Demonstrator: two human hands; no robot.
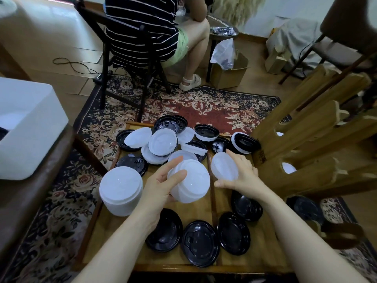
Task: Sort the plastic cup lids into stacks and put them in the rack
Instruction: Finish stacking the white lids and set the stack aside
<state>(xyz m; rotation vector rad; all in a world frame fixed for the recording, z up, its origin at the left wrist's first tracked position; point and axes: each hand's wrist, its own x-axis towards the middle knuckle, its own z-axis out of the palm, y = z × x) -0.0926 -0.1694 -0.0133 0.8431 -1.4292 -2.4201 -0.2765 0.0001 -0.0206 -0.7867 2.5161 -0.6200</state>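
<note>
The left hand (161,185) holds a short stack of white translucent plastic lids (190,183) above the wooden desk (204,205); its fingers (177,174) are curled over the stack's left edge, thumb beneath. The right hand (242,176) holds a single white translucent plastic lid (224,166) just beside that stack, tilted on edge, with the fingers wrapped behind it and the thumb at its lower rim.

A taller stack of white lids (121,189) stands on the desk left of the left hand. Loose white and black lids (161,145) lie mixed at the far side of the desk. Four flat black round plastic lids (201,243) lie along the near side, close together. Two short mixed stacks, black lids on white (206,132), stand at the far right.

The wooden rack with round openings (310,144) stands at the desk's right edge; white lids show through two openings.

A white rectangular plastic bin (30,127) sits at left. A seated person in a striped shirt (142,27) occupies a dark chair beyond the patterned rug (204,107).
</note>
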